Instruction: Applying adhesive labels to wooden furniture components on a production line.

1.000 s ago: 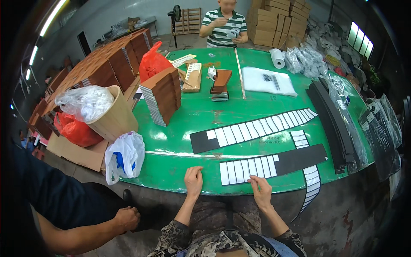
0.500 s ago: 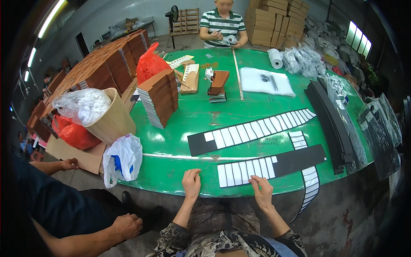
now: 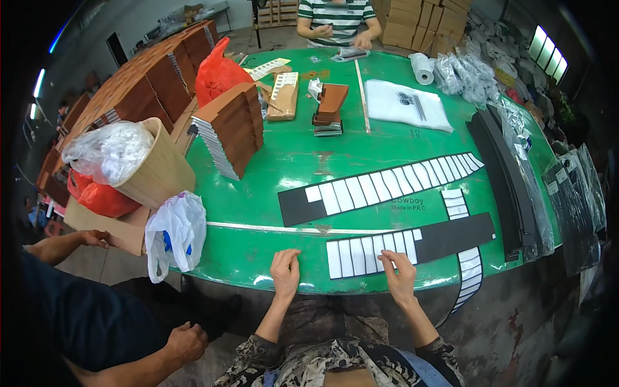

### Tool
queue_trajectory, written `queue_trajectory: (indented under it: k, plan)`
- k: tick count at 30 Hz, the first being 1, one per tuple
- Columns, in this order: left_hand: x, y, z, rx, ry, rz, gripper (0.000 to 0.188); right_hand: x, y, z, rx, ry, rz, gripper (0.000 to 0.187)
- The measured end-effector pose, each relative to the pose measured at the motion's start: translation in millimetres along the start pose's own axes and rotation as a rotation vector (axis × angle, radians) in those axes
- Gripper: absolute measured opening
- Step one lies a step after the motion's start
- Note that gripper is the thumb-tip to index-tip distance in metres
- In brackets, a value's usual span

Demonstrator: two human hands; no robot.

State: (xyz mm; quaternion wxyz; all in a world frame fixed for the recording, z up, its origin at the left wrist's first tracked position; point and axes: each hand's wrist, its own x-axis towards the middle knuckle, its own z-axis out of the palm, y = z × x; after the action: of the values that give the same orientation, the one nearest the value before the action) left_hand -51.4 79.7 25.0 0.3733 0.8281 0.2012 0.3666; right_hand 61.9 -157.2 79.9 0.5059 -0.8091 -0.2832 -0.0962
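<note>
A black strip with white panels (image 3: 371, 255) lies nearest me on the green table, its plain black end to the right. My right hand (image 3: 400, 276) is closed in a pinch above its near edge; anything between the fingertips is hidden. Left of that strip, my left hand (image 3: 285, 272) hovers at the table's near edge with fingers curled together and nothing visible in them. Beyond lies a longer similar strip (image 3: 380, 186), slanting up to the right. A narrower paneled strip (image 3: 470, 274) passes beneath the near strip and hangs over the table edge.
Black strips (image 3: 500, 187) are stacked at right beside clear plastic. At left stand a brown stack (image 3: 229, 132), a bin (image 3: 158, 164) and a white plastic bag (image 3: 177, 232). A co-worker's hand (image 3: 187, 342) is close at left; another person (image 3: 336, 22) stands across the green table (image 3: 258, 258).
The view has tilted and shifted slightly. Both my hands stay nearly in place by the near strip. The person opposite has lowered a grey item onto the table.
</note>
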Motion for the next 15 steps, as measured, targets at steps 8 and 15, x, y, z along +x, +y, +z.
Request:
queue_trajectory:
  k: [8, 15]
  plan:
    - [4, 7, -4, -0.081, -0.012, -0.080, 0.013, 29, 2, 1, -0.033, -0.031, -0.002, 0.014]
    - [24, 12, -24, -0.190, 0.036, -0.256, 0.011, 51, -3, 14, -0.069, -0.088, -0.100, 0.011]
